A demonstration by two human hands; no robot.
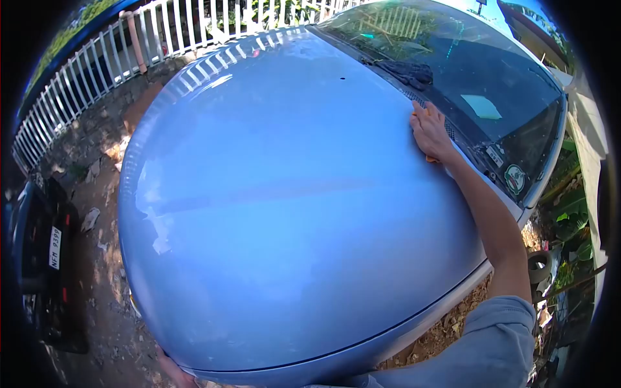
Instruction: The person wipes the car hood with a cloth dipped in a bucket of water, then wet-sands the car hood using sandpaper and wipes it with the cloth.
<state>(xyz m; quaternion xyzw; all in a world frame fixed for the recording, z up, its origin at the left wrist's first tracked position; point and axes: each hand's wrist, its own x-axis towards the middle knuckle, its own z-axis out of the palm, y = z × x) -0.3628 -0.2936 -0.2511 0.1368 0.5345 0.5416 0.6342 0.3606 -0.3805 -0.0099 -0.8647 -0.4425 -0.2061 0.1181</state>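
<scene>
A silver-blue car hood point(278, 181) fills the middle of the head view. My right hand point(430, 132) presses on its rear edge near the windshield, fingers bent over an orange cloth point(433, 159). Only small bits of that cloth show around the hand. At the bottom left, part of my left hand point(173, 370) appears against the hood's front edge; its fingers are hidden. A dark crumpled cloth point(407, 74) lies at the base of the windshield point(459, 71), beyond my right hand.
A white picket fence point(97, 71) runs along the far side. To the left stands a black vehicle point(45, 258) on dirt ground. Dry leaves point(427, 323), a tire point(539, 266) and green plants point(572, 223) are at the right.
</scene>
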